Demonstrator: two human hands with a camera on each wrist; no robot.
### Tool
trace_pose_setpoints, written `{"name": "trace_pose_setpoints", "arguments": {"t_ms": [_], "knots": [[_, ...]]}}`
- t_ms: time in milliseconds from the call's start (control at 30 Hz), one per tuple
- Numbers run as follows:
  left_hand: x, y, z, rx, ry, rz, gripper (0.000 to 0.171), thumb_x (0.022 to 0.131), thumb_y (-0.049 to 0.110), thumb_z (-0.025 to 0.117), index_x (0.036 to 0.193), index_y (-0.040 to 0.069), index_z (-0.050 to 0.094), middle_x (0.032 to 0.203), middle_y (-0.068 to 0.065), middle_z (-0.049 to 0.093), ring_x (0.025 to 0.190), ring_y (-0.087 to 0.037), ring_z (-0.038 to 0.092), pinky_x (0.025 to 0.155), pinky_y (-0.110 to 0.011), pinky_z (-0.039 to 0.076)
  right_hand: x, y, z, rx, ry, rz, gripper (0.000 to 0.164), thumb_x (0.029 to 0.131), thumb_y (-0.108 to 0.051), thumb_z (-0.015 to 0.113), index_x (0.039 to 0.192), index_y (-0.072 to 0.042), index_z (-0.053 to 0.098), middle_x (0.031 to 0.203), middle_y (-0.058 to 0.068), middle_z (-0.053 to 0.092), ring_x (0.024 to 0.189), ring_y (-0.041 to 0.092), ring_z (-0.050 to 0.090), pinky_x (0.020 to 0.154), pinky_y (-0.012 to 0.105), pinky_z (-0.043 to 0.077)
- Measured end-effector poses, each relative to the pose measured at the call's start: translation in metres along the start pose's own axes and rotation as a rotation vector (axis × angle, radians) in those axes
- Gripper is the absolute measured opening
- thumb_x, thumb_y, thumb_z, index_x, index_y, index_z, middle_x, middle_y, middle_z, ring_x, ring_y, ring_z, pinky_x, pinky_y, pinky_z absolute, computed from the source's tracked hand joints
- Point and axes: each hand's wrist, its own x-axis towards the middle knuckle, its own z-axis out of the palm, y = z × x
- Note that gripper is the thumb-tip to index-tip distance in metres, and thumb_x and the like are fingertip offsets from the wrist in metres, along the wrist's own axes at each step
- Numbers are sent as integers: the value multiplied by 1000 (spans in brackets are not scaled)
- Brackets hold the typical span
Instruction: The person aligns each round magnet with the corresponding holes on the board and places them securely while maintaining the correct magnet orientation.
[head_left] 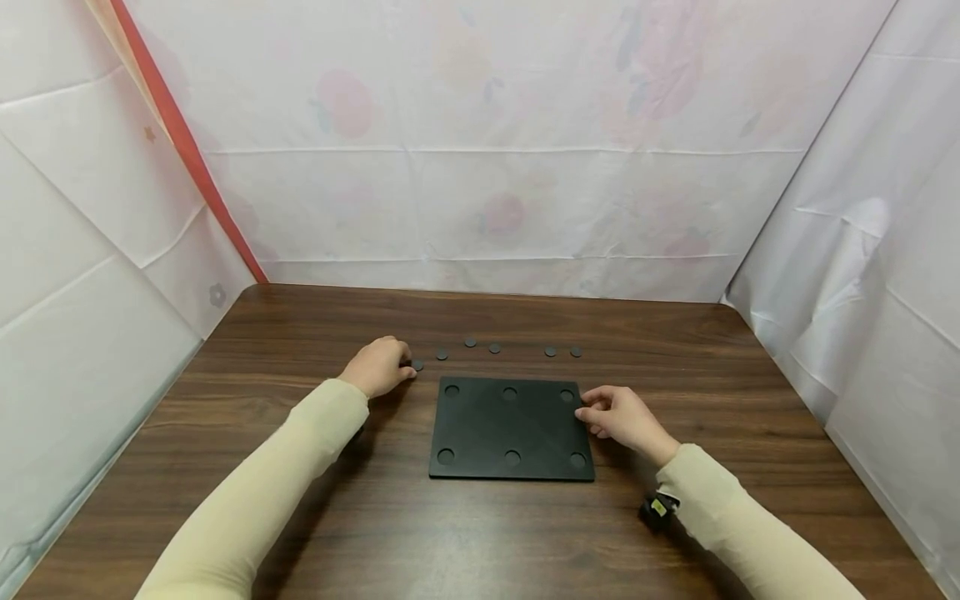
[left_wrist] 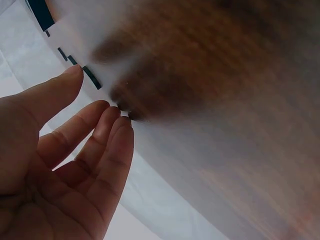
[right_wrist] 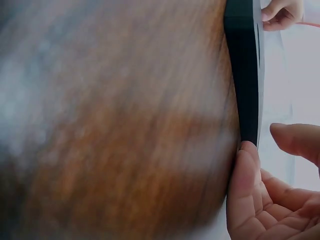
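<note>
A flat black board [head_left: 510,425] with several round recesses lies on the brown table. My left hand [head_left: 378,367] is beyond its upper left corner, at the leftmost small dark disc [head_left: 417,366]. In the left wrist view, that disc [left_wrist: 92,78] appears by the gap between the thumb and the relaxed fingers [left_wrist: 117,125], which do not pinch it. My right hand [head_left: 621,418] is at the board's right edge. The right wrist view has a fingertip touching the board's corner [right_wrist: 245,75], while the thumb stands apart from it.
More dark discs, such as one disc [head_left: 470,342] and another disc [head_left: 575,352], lie in a loose row behind the board. White patterned cloth [head_left: 495,183] hangs behind the wooden table [head_left: 480,533] and along both sides.
</note>
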Motion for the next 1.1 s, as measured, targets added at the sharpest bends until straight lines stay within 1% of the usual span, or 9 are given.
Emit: {"name": "trace_pose_setpoints", "arguments": {"t_ms": [233,400,700,867,1100], "knots": [[4,-2,2,11,19,4,22,91,20,70,104,2,69,102,-14,64,87,-24,61,78,-40,53,1,0,1,-21,-16,-12,45,89,-13,70,127,8,58,84,8,68,69,15,63,66,31,56],[5,-3,3,15,26,3,20,91,19,71,102,2,69,101,-13,64,88,-24,61,78,-40,53,1,1,1,-21,-26,-17,46,89,-12,70,128,8,56,83,8,68,69,15,63,67,32,56],[7,-3,3,32,40,25,19,90,18,72,100,2,70,98,-12,67,87,-24,63,78,-40,54,3,1,1,6,-32,-13,46,90,-11,70,128,8,55,83,9,68,69,16,64,66,32,57],[7,-2,2,31,35,17,18,90,18,71,100,3,70,98,-12,68,86,-24,63,77,-40,54,3,1,1,16,-35,-9,45,89,-12,70,127,8,56,83,9,67,70,16,65,66,33,57],[10,-2,3,25,36,30,19,90,18,72,100,2,70,99,-12,67,85,-23,62,77,-40,53,2,0,0,29,-38,5,45,89,-11,71,127,7,56,83,10,67,71,16,65,68,33,58]]}}
